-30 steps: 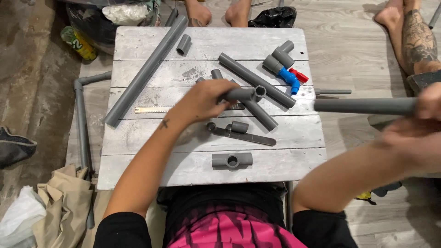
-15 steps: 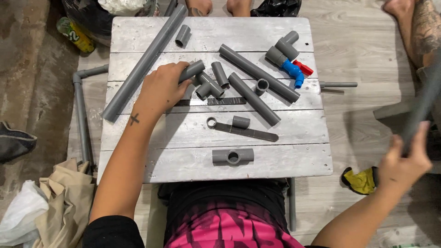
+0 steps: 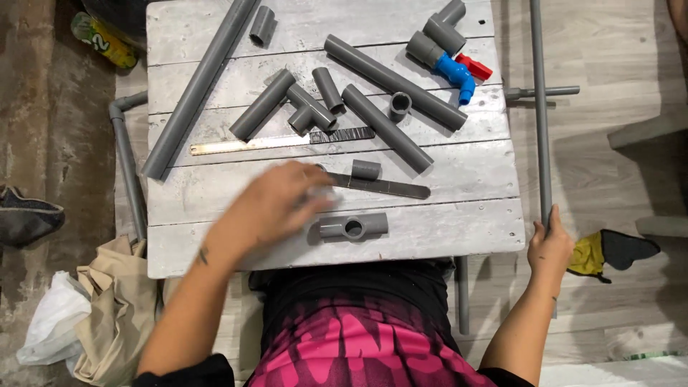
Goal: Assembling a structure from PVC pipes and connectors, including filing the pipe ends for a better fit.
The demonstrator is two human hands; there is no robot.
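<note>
Right hand (image 3: 550, 247) gripping long grey pipe (image 3: 541, 107) standing off the worktop's (image 3: 459, 236) right edge. Left hand (image 3: 276, 204) blurred over the front planks, just left of grey tee fitting (image 3: 352, 226) — grip state unclear, can't tell.

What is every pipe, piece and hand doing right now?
left hand: blurred, above the table, grip unclear
right hand: gripping the long thin pipe beside the table
tee fitting: lying flat, free
blue tap: joined to grey fittings, red handle
long grey pipe: lying slantwise
small coupling: loose
</note>
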